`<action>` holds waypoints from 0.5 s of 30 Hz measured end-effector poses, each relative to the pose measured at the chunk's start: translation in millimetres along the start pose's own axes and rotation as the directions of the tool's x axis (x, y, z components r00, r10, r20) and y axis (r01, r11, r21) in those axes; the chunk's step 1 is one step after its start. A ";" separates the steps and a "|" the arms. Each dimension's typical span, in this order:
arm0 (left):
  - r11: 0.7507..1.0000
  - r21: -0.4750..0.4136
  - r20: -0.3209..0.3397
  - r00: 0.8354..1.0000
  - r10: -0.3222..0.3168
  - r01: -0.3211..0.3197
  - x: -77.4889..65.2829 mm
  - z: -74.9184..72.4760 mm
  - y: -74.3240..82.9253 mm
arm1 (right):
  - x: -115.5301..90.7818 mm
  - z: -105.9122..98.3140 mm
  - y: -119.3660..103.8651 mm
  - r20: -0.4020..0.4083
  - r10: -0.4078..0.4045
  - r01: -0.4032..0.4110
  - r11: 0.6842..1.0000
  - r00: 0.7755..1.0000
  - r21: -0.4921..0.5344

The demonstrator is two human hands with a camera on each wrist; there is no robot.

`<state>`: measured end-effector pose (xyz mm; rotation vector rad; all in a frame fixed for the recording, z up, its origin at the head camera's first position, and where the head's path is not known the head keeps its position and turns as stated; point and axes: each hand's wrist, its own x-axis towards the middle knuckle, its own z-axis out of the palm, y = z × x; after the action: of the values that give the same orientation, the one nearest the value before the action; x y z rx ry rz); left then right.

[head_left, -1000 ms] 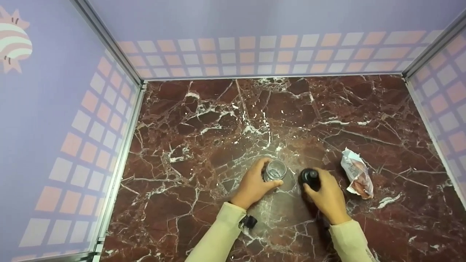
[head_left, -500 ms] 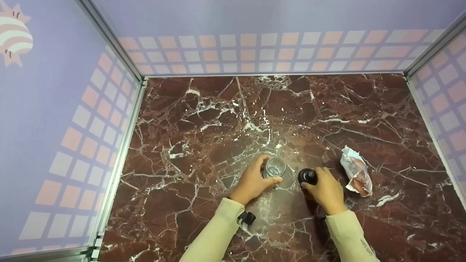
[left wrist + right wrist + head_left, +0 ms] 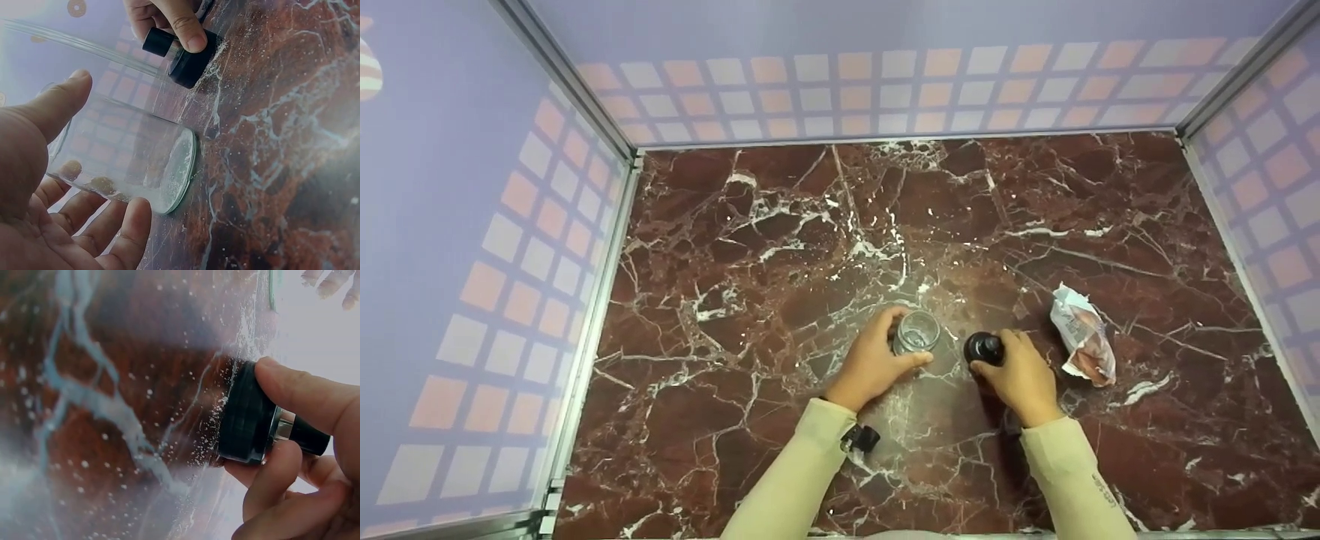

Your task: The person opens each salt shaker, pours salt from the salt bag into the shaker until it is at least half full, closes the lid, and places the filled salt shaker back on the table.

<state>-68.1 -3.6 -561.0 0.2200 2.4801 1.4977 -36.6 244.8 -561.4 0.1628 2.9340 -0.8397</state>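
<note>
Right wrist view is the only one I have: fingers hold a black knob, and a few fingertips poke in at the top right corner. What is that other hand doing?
Observer: The left hand curves round a clear jar.
Operator: Oh! Is the jar lying down or standing up?
Observer: Standing: the left wrist view shows its base down on the table.
Operator: Is anything else lying there that I'm missing?
Observer: Yes, the head view shows a crumpled packet to the right of the right hand.
</note>
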 end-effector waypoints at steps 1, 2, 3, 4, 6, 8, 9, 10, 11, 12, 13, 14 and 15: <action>1.000 0.000 -0.001 1.000 -0.001 0.001 0.0 -0.5 0.4 | 0.6 -0.3 -0.4 0.001 -0.001 0.001 1.000 1.000 0.003; 1.000 0.001 -0.003 1.000 0.000 0.000 0.0 -0.5 0.7 | 1.0 -0.7 -0.7 0.003 -0.003 0.003 1.000 1.000 0.003; 1.000 0.001 -0.003 1.000 0.001 -0.001 0.0 -0.3 1.0 | 1.2 -1.2 -0.9 0.003 -0.005 0.005 1.000 1.000 0.000; 1.000 -0.001 -0.003 1.000 0.007 -0.007 0.1 0.2 1.3 | 1.1 -1.8 -1.1 0.002 -0.008 0.008 1.000 1.000 -0.003; 1.000 0.001 0.000 1.000 0.017 -0.017 0.4 1.4 1.6 | 0.7 -2.7 -1.2 -0.002 -0.009 0.009 1.000 1.000 -0.012; 1.000 0.003 0.003 1.000 0.028 -0.028 1.0 2.6 1.8 | 0.7 -3.2 -1.4 -0.009 -0.012 0.012 1.000 1.000 -0.017; 1.000 0.002 0.002 1.000 0.031 -0.031 1.2 2.8 1.7 | 1.1 -3.0 -1.4 -0.012 -0.015 0.015 1.000 1.000 -0.017; 1.000 0.002 0.000 1.000 0.031 -0.031 1.4 2.9 1.6 | 1.6 -2.8 -1.4 -0.014 -0.018 0.018 1.000 1.000 -0.017; 1.000 0.006 -0.002 1.000 0.027 -0.027 1.4 2.8 1.3 | 2.1 -2.3 -1.6 -0.014 -0.019 0.019 1.000 1.000 -0.016; 1.000 0.008 -0.004 1.000 0.023 -0.023 1.4 2.5 1.0 | 2.7 -1.8 -1.8 -0.012 -0.022 0.021 1.000 1.000 -0.012; 1.000 0.009 -0.007 1.000 0.016 -0.016 1.4 2.1 0.7 | 3.5 -1.3 -2.1 -0.009 -0.024 0.024 1.000 1.000 -0.010; 1.000 0.009 -0.009 1.000 0.009 -0.009 1.5 1.6 0.1 | 4.3 -0.6 -2.4 -0.004 -0.026 0.026 1.000 1.000 -0.009; 1.000 0.008 -0.010 1.000 0.003 -0.002 1.5 1.1 -0.4 | 5.2 -0.1 -2.7 0.000 -0.028 0.028 1.000 1.000 -0.008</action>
<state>-69.2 -2.5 -562.1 0.2174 2.4957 1.4934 -42.1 243.0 -560.6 0.1220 2.9461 -0.8308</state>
